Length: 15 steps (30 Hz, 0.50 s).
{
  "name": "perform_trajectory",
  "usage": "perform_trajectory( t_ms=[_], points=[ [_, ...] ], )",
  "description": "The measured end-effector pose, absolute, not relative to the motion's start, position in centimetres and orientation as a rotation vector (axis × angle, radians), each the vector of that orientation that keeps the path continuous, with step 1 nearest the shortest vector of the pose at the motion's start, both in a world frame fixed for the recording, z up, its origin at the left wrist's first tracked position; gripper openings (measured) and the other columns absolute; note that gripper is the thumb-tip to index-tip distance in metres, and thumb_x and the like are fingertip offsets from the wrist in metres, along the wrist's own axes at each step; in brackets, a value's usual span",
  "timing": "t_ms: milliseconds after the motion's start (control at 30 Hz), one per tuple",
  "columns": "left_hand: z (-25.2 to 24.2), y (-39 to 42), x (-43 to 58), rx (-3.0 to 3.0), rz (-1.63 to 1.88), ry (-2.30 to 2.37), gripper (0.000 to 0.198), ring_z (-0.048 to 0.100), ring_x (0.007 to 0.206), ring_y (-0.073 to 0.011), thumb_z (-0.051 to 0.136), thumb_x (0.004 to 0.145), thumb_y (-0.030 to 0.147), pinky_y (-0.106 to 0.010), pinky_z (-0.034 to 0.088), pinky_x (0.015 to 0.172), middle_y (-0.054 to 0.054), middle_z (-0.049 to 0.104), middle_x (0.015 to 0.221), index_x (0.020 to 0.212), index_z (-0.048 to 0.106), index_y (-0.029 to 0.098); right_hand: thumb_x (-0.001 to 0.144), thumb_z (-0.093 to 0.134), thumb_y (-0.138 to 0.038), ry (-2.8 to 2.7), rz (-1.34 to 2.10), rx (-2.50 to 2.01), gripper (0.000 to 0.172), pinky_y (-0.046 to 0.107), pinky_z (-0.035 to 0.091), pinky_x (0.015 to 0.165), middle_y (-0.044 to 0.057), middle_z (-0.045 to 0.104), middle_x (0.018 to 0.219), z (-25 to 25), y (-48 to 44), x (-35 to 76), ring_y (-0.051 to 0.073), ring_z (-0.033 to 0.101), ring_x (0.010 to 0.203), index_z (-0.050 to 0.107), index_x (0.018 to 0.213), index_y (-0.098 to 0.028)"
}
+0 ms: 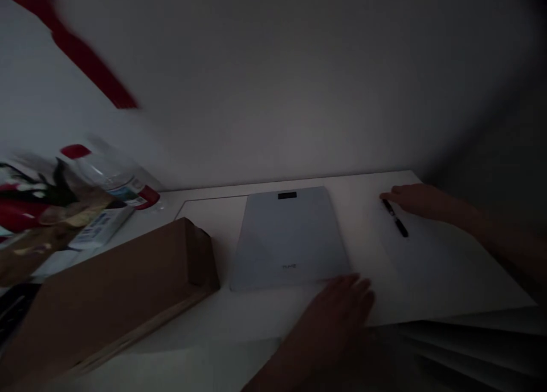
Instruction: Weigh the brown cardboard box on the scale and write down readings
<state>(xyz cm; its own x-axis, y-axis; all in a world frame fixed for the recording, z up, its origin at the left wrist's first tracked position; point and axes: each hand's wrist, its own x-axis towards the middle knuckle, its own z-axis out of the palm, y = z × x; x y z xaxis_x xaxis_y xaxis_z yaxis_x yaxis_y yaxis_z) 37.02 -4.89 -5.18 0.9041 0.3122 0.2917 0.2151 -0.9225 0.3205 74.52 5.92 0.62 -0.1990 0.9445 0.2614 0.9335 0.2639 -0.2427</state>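
A flat pale-grey bathroom scale (290, 235) with a small dark display lies mid-table. My left hand (337, 312) rests by its near right corner, fingers stretched out and slightly apart, holding nothing. Over to the right, my right hand (421, 201) has its fingertips closed on the far end of a black pen (400, 227). The pen slants toward me, low over or touching what looks like a faint white sheet of paper (405, 261). Its exact contact with the surface is unclear in the dim light.
A brown cardboard box (123, 289) stands left of the scale. Behind it are a clear bottle with a red cap (115, 178), a white package (100, 227) and blurred clutter. A red strap-like object (89, 67) shows on the wall. The white table (371, 301) ends at a wall behind.
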Motion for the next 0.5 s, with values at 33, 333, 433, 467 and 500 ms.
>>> perform_trajectory(
  t_ms=[33,333,433,467,500],
  points=[
    [-5.8,-4.6,39.6,2.854,0.443,0.315,0.053,0.039,0.145,-0.0221,0.035,0.104,0.041,-0.037,0.032,0.12,-0.008,0.045,0.156,0.149,0.042,0.014,0.079,0.054,-0.023,-2.243,0.054,-1.738,0.026,0.027,0.02,0.048,0.005,0.063,0.071,-0.1,5.7,75.8,0.013,0.038,0.047,0.074,0.095,-0.019],
    [-9.1,-6.1,47.8,3.098,0.484,0.265,0.063,0.042,0.14,-0.0286,0.03,0.102,0.047,-0.041,0.029,0.117,-0.015,0.041,0.157,0.148,0.041,0.004,0.081,0.052,-0.019,-2.575,0.218,-1.704,0.024,0.029,0.02,0.053,0.004,0.063,0.077,-3.9,6.9,79.1,0.015,0.034,0.052,0.065,0.101,-0.022],
    [-9.6,-6.0,47.9,3.116,0.543,0.284,0.058,0.043,0.139,-0.0268,0.026,0.104,0.043,-0.04,0.027,0.117,-0.012,0.045,0.155,0.146,0.043,0.007,0.08,0.053,-0.021,-2.545,0.281,-1.661,0.024,0.028,0.022,0.054,0.004,0.065,0.082,-3.9,7.6,79.0,0.015,0.035,0.053,0.065,0.1,-0.023],
    [-9.6,-6.0,47.9,3.129,0.542,0.279,0.058,0.043,0.139,-0.0265,0.025,0.104,0.043,-0.04,0.027,0.118,-0.011,0.045,0.154,0.146,0.044,0.008,0.079,0.053,-0.022,-2.517,0.294,-1.648,0.023,0.028,0.023,0.054,0.003,0.065,0.081,-3.8,7.7,79.0,0.015,0.036,0.053,0.066,0.098,-0.023],
    [-9.5,-5.9,47.8,3.142,0.538,0.277,0.058,0.043,0.138,-0.026,0.025,0.104,0.043,-0.039,0.027,0.117,-0.01,0.046,0.154,0.146,0.044,0.008,0.078,0.054,-0.022,-2.477,0.301,-1.639,0.02,0.027,0.024,0.054,0.003,0.064,0.078,-3.8,7.7,78.9,0.015,0.037,0.054,0.066,0.094,-0.023]
  ],
)
